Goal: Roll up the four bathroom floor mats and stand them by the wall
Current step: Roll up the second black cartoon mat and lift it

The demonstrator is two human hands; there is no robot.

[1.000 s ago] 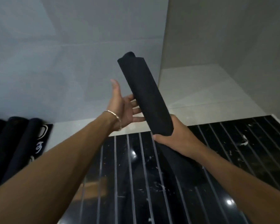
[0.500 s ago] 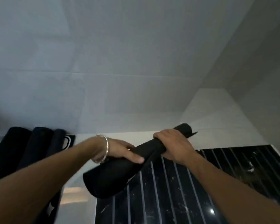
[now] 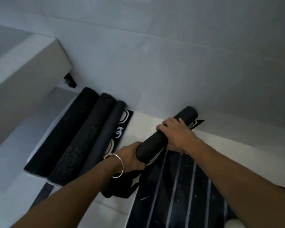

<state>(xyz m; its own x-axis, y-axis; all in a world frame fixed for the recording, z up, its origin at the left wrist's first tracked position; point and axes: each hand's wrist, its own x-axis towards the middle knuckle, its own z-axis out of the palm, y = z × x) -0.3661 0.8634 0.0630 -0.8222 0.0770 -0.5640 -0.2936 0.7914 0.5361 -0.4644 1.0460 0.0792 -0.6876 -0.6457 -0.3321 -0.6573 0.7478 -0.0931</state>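
Grey wall (image 3: 171, 63) ahead; left hand (image 3: 130, 155), right hand (image 3: 176, 135) both grip rolled mat (image 3: 187, 115).

Pale floor (image 3: 141, 124) holds three black rolled mats (image 3: 95, 134) side by side, ends at the wall (image 3: 171, 71). Flat patterned mat (image 3: 123, 127) beside them; dark striped panel (image 3: 179, 195) at right.

Rolled mat (image 3: 149, 148) (tilted), three rolls (image 3: 89, 137) at wall

Plain black rolled mat (image 3: 152, 143); black floor (image 3: 183, 195) with pale stripes; grey wall (image 3: 171, 63).
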